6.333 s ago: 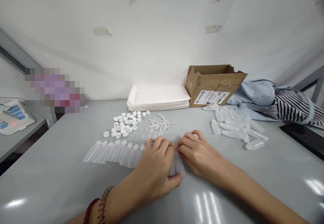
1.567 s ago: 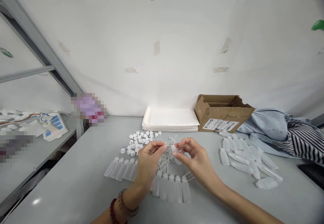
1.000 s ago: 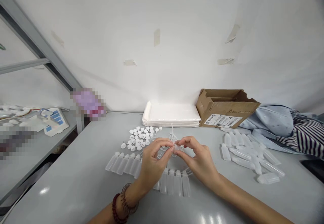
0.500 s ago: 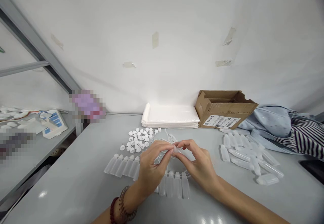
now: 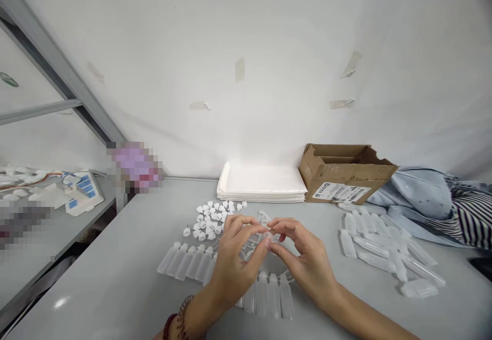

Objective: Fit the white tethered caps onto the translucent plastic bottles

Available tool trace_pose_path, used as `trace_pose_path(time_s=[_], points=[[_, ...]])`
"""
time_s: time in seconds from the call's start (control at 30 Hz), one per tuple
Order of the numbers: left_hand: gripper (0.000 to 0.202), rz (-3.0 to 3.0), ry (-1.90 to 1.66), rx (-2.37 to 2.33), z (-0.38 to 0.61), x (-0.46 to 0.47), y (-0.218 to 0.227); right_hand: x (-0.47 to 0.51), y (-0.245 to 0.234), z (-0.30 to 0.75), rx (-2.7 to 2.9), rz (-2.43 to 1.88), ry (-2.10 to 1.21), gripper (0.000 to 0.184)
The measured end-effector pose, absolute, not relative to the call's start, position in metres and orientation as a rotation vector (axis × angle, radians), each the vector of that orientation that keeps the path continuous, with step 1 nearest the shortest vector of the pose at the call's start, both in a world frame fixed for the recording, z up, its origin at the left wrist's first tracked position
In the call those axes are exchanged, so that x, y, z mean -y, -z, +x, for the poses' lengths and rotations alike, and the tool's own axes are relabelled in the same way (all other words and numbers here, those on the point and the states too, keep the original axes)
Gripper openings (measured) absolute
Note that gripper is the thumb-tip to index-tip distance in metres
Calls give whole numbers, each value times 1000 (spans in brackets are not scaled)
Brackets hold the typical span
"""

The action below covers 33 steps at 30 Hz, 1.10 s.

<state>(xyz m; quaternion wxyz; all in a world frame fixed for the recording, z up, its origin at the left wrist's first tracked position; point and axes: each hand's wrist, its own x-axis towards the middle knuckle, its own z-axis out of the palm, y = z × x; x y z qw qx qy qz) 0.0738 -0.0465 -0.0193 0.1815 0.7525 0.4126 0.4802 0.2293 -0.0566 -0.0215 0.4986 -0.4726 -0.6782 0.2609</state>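
Note:
My left hand (image 5: 235, 260) and my right hand (image 5: 309, 258) meet over the middle of the table, thumbs and fingertips pinched on a small translucent plastic piece (image 5: 268, 235). Fingers cover much of it, so its exact kind is hidden. Below and to the left lie translucent squeeze bottles (image 5: 183, 262) in a row. More such bottles (image 5: 273, 296) lie side by side under my wrists, partly hidden by the left one. Behind my left hand is a pile of small white caps (image 5: 209, 218). Thin white stringy plastic pieces (image 5: 263, 217) lie just beyond my fingertips.
Loose translucent bottles (image 5: 371, 248) are heaped on the right. Against the wall sit a stack of white padded envelopes (image 5: 265, 182) and an open cardboard box (image 5: 342, 176). Light blue cloth (image 5: 417, 191) lies at far right. A second table (image 5: 77, 227) stands to the left.
The camera has tilted up slightly, so the scene sits lower in view. Both hands stay together on the small piece, with the fingers a little shifted.

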Motion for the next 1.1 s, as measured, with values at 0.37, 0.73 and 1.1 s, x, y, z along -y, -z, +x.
trace_pose_path(time_s=[0.37,0.73,1.1], points=[[23,2041,-1455,-1287,69,47,19,42,5,238,1081,-1090,-1332,26],[61,2055,-1186,-863,60,47,14,44,-9,242,741,-931,-1777,29],[51,2132,-1089,-953,69,46,14,44,7,241,648,-723,-1971,17]])
